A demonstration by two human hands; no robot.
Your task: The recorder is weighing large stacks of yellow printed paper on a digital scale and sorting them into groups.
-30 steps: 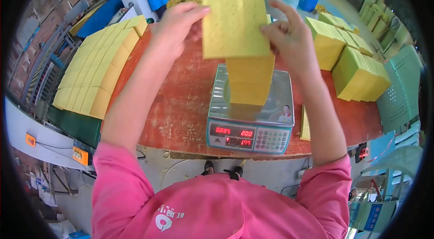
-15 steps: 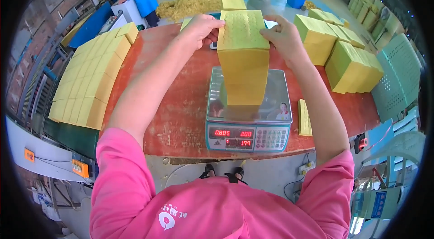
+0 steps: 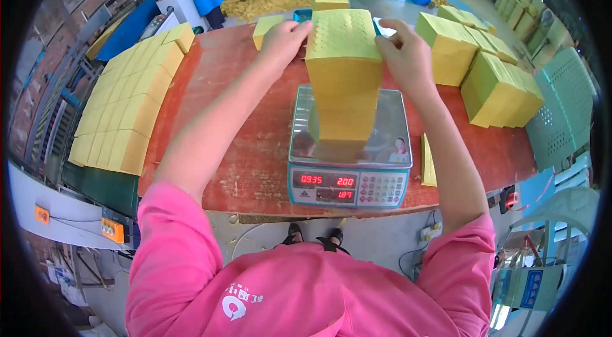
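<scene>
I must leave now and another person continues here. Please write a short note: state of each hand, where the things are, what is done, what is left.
Left hand: pressed against the left side of the tall yellow stack, at its top.
Right hand: pressed against the right side, same height.
The stack stands upright on the scale, on the red table; its display is lit.
Done: the stack is on the pan.
Left: both hands are on it, not yet released. More yellow bundles lie in a row at the left and in blocks at the right.
</scene>
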